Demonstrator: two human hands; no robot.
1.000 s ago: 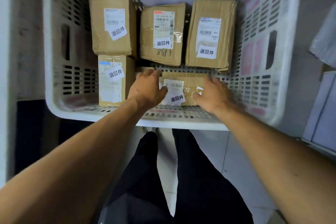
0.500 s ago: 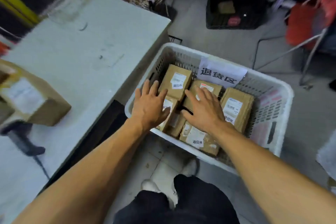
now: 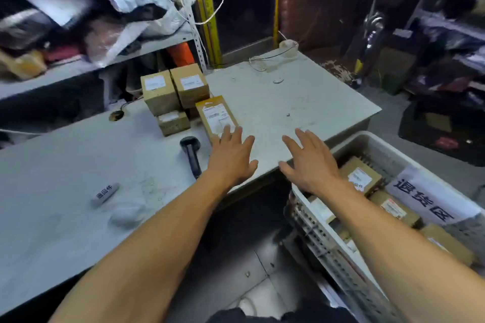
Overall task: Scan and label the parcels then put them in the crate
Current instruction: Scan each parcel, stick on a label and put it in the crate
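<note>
Fingers point(image 3: 237, 134) spread over flat brown parcel point(image 3: 215, 115); white label up.

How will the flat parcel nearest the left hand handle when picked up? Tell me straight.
The flat parcel looks like thin cardboard, so probably stiff and light. Lying flat on the table, it is unlikely to tip or roll. Its low edge may be hard to grip; the left hand might slide it to the table edge first.

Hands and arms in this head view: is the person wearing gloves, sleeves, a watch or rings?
Nothing shows on either. The left hand and right hand are bare, with no gloves, and no rings visible. Both forearms are uncovered as far as the picture's edge, with no sleeve, watch or wristband.
</note>
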